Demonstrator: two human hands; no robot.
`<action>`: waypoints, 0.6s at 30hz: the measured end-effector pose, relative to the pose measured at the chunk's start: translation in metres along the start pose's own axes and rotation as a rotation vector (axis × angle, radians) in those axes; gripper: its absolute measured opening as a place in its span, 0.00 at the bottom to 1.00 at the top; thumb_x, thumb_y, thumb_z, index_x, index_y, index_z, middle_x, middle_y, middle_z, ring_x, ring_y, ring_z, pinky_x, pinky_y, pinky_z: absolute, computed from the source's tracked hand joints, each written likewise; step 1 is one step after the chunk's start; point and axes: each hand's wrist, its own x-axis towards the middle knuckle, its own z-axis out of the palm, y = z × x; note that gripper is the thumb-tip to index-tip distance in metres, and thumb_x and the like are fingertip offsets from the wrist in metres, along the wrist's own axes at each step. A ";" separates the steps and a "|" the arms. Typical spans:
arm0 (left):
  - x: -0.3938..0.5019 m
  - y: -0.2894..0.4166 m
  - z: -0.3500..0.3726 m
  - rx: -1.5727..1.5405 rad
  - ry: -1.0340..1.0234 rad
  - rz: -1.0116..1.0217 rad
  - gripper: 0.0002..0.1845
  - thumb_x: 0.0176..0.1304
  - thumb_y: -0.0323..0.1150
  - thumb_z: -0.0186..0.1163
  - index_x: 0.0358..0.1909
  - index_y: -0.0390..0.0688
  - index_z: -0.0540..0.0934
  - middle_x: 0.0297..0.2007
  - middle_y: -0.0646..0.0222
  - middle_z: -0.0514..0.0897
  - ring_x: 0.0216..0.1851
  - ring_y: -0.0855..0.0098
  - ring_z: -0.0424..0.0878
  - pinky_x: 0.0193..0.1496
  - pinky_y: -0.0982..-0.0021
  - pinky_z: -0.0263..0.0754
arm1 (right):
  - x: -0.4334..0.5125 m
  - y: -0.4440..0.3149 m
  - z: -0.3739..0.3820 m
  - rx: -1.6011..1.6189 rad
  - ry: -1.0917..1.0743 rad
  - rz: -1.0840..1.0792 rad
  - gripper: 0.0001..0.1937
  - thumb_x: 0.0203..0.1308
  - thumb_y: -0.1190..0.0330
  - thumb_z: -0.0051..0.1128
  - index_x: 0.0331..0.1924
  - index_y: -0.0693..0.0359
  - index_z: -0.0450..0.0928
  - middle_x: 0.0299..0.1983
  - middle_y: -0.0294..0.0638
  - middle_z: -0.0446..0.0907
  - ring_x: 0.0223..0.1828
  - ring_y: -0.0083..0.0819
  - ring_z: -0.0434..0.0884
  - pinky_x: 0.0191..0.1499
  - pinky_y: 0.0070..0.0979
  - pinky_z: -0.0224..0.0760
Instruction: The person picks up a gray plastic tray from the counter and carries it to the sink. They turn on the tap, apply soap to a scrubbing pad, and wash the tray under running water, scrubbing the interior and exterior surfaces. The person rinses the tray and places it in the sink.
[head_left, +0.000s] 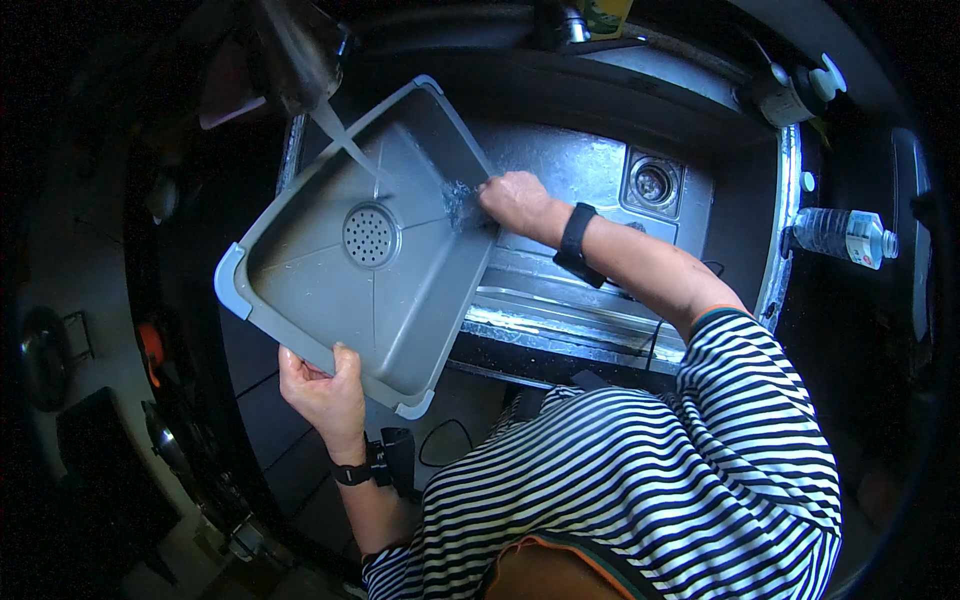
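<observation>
A grey plastic basin (292, 341) with light blue corner pieces and a round perforated drain insert (370, 235) is tilted over the left part of a steel sink (547, 161). My left hand (330, 390) grips its near rim, thumb on top. At the basin's right side wall is my right hand (517, 201), fingers curled; whether they hold a scrubber or the wall itself is hidden. A stream of water (356, 154) runs from the faucet (300, 67) into the basin, and water splashes beside my right fingers.
The sink's drain (652, 182) lies to the right of the basin. On the right ledge are a clear plastic bottle (840, 234) lying on its side, a small white cap (808, 181) and a pump dispenser (787, 101). A yellow-green package (606, 16) stands behind the sink.
</observation>
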 end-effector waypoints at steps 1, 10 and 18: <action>0.000 -0.002 -0.001 0.006 0.005 0.001 0.14 0.49 0.15 0.56 0.40 0.34 0.73 0.33 0.72 0.77 0.31 0.84 0.74 0.36 0.81 0.69 | 0.000 -0.006 -0.002 0.075 0.064 -0.068 0.07 0.54 0.72 0.53 0.34 0.63 0.81 0.34 0.49 0.83 0.35 0.43 0.84 0.39 0.35 0.79; -0.006 -0.003 0.002 0.034 0.020 0.046 0.10 0.49 0.16 0.55 0.34 0.36 0.71 0.29 0.76 0.72 0.29 0.85 0.69 0.34 0.82 0.65 | -0.006 -0.049 0.015 0.152 -0.204 -0.094 0.18 0.63 0.58 0.48 0.40 0.66 0.81 0.46 0.52 0.77 0.49 0.45 0.74 0.54 0.38 0.69; 0.003 -0.004 0.017 0.121 0.009 0.105 0.08 0.47 0.16 0.55 0.29 0.36 0.71 0.23 0.79 0.70 0.25 0.87 0.65 0.29 0.83 0.62 | -0.043 -0.127 -0.024 0.917 -0.318 -0.633 0.14 0.64 0.63 0.49 0.37 0.66 0.79 0.43 0.53 0.76 0.48 0.47 0.76 0.54 0.37 0.69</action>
